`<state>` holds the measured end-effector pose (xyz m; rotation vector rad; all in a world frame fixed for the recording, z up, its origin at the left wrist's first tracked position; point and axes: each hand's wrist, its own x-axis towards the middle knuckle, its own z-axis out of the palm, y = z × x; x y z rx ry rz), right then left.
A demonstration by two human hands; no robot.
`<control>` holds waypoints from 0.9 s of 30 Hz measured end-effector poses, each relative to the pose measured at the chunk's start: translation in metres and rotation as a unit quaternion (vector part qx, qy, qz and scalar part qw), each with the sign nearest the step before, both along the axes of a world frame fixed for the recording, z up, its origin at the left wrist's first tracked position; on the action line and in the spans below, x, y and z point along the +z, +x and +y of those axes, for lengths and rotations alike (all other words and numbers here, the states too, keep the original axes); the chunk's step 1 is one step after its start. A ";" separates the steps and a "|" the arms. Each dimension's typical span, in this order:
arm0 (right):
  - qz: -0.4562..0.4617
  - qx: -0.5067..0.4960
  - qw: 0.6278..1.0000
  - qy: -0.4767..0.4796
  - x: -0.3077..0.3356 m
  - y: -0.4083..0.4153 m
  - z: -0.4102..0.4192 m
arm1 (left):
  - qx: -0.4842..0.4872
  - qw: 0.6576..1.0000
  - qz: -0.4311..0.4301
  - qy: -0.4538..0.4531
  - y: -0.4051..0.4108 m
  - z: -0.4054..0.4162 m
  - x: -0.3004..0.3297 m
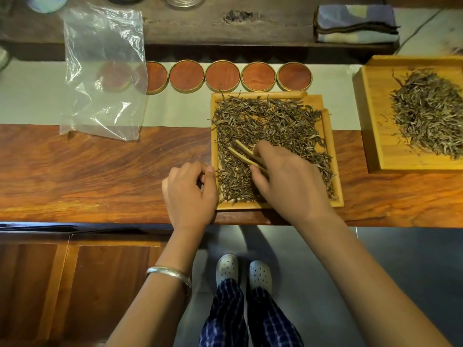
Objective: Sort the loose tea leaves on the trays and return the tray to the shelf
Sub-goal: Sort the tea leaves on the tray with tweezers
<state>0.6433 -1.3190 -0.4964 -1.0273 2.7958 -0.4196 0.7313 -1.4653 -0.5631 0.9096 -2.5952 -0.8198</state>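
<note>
Both hands work at the tray (337, 186): left hand (189, 189) curled against its 9 o'clock rim, right hand (288, 181) pinching tweezers (244, 154) over the leaves (275, 121), which look light, dry and brittle, so I would lift them gently in small pinches

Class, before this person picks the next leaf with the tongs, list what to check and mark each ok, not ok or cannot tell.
1. Right hand grips the wooden tongs: ok.
2. Tong tips over the tea leaves: ok.
3. Left hand steadies the near tray at its left edge: ok.
4. A leaf between the tips: cannot tell.
5. Second tray within reach on the right: ok.
6. Left hand holds picked bits: cannot tell.
</note>
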 end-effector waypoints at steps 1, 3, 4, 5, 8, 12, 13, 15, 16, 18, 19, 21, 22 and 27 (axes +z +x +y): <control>0.000 0.000 1.000 0.002 0.000 0.002 0.000 | 0.001 1.000 0.002 0.000 0.000 0.000 0.000; 0.001 -0.007 1.000 -0.001 0.001 0.004 0.002 | 0.002 1.000 0.004 0.002 0.000 0.000 0.000; 0.003 -0.012 1.000 -0.003 0.002 0.005 0.003 | 0.002 1.000 0.005 0.002 0.000 0.000 0.000; 0.004 -0.014 1.000 -0.002 0.002 0.005 0.003 | 0.002 1.000 0.005 0.002 0.000 0.000 0.000; -0.013 0.008 1.000 0.012 0.003 0.007 0.000 | 0.001 1.000 0.004 -0.001 0.000 0.000 -0.001; 0.007 -0.009 1.000 -0.029 0.010 -0.005 0.001 | 0.000 1.000 0.008 -0.001 0.000 -0.001 -0.001; 0.026 -0.026 0.999 -0.038 0.011 -0.014 0.002 | -0.001 1.000 0.009 0.000 0.000 -0.001 -0.001; 0.062 -0.059 0.995 -0.042 0.010 -0.035 0.002 | -0.002 1.000 0.010 -0.001 0.001 0.000 0.000; 0.075 -0.070 0.994 -0.037 0.009 -0.046 0.001 | -0.003 1.000 0.011 -0.001 0.001 0.000 0.000; 0.080 -0.073 0.994 -0.018 0.005 -0.063 -0.005 | -0.004 1.000 0.012 -0.001 0.001 0.000 0.000; 0.075 -0.070 0.995 -0.007 0.002 -0.067 -0.007 | -0.004 1.000 0.012 0.000 0.001 0.000 0.000; 0.069 -0.064 0.996 0.005 -0.001 -0.070 -0.006 | -0.005 1.000 0.011 0.000 0.001 0.000 0.000; 0.073 -0.063 0.995 0.009 -0.002 -0.069 -0.003 | -0.006 1.000 0.010 -0.001 0.000 0.000 0.000; 0.086 -0.070 0.994 0.004 -0.002 -0.058 0.013 | -0.008 1.000 0.013 -0.004 0.000 0.000 0.001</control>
